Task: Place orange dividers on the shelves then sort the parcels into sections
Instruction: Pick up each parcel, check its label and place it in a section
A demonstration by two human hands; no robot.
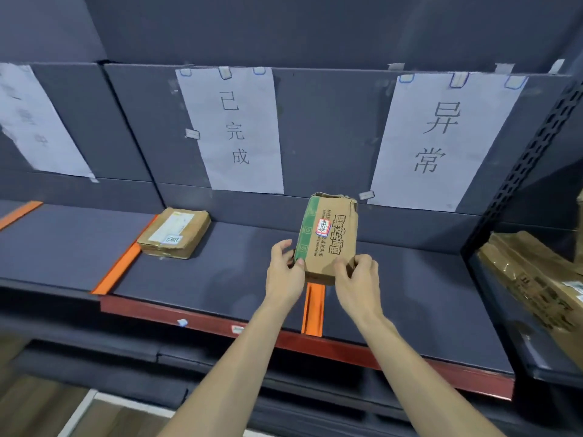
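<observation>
Both hands grip one cardboard parcel above the shelf.
Left hand [284, 269] and right hand [358, 279] pinch the parcel's [328, 241] near corners, directly over an orange divider [314, 310]. A second parcel [175, 233] lies beside another divider [121, 266]. Back-wall signs read 已完成 [235, 130] and 异常 [437, 140].

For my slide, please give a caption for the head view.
Both hands, left hand and right hand, hold a cardboard parcel above an orange divider.

Parcel depot: labelled shelving [220, 279], paper signs [239, 130], parcels [175, 233].
</observation>
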